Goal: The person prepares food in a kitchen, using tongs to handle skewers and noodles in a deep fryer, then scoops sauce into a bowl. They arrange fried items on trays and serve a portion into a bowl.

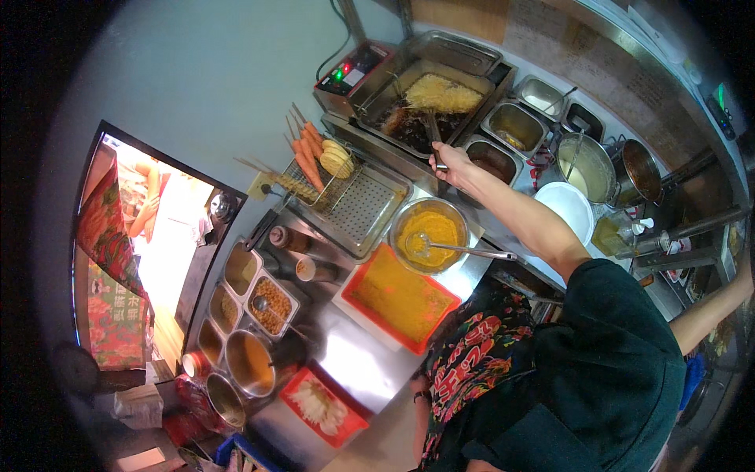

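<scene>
My right hand (451,162) grips the dark handle of a metal utensil (435,130) at the front of the deep fryer (500,79). The utensil's far end reaches to a large pale-yellow battered piece (442,93) in the dark bubbling oil; its tip is hidden. A smaller brownish piece lies in the oil to the left. My left forearm (421,419), with a dark wristband, hangs beside the floral apron; the left hand is mostly hidden there. Before me are a steel bowl (401,248) of yellow mixture with a ladle and a red tray (451,307) of orange-yellow crumbs.
A perforated steel tray (371,206) bears a wire basket with skewered orange sausage-like pieces (307,154). Steel containers, one with chickpea-like pieces (272,304), stand left. A red tray (354,433) holds pale pieces. Pots, a white bowl (566,206) and another person's forearm (711,312) are right.
</scene>
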Motion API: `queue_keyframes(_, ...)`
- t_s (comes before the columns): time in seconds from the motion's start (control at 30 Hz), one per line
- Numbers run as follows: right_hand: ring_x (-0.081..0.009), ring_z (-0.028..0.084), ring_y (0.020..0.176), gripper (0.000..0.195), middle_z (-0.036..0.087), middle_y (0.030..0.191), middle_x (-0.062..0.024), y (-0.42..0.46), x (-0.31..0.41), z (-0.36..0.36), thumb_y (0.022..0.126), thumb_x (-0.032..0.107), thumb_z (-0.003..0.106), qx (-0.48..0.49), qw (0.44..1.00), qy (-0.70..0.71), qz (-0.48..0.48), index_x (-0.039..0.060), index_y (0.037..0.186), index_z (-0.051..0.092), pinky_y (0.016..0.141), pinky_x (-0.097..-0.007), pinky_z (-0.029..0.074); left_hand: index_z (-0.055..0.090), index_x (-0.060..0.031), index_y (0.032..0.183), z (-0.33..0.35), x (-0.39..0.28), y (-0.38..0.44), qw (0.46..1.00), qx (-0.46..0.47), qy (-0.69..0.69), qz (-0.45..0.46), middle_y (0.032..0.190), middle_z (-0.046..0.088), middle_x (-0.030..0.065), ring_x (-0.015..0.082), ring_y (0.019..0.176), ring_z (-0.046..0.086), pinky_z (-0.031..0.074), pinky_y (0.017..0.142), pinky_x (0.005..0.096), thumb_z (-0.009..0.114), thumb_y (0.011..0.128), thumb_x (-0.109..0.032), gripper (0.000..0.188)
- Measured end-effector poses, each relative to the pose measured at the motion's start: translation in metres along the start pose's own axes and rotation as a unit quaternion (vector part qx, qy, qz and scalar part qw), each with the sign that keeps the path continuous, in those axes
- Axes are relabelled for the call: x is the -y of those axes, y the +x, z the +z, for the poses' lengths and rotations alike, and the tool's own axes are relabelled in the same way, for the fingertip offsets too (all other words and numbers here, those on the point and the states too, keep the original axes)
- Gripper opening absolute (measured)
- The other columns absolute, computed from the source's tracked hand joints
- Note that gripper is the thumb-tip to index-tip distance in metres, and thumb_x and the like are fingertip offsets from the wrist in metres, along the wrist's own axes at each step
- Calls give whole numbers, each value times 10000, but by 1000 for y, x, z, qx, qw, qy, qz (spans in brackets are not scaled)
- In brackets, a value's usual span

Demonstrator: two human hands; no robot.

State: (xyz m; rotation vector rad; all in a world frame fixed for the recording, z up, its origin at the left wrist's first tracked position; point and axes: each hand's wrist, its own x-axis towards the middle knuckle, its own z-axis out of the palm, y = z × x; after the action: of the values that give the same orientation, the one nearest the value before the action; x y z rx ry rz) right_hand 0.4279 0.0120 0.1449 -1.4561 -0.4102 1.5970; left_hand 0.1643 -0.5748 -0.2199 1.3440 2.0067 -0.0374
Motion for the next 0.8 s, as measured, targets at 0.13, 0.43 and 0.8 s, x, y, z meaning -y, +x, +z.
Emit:
queue_keyframes(0.13, -117, 512, 459, 208, 555, 614, -16, 22, 6, 11, 939, 282, 528, -5, 999, 36, 28, 90, 859, 513, 341, -239, 365, 652, -52, 927, -2, 0, 1, 999, -3, -35, -26, 958, 663, 200, 382, 908, 615, 490, 793, 446, 553, 848, -362, 335)
queue_keyframes(0.43, -125, 514, 477, 171, 565, 633, -35, 79, 23, 28, 950, 255, 508, -30, 998, 43, 27, 96, 890, 528, 345, -246, 362, 664, -48, 954, 6, 7, 9, 985, -64, -128, -101, 981, 667, 204, 368, 954, 621, 484, 827, 445, 539, 859, -357, 347)
queue_keyframes(0.8, -152, 507, 491, 216, 568, 664, -49, 15, -12, 15, 946, 267, 529, 2, 983, 181, 38, 74, 850, 518, 378, -279, 373, 660, -69, 1004, 6, -10, 10, 997, 38, 63, -4, 1021, 652, 216, 391, 936, 620, 508, 787, 462, 492, 894, -440, 422)
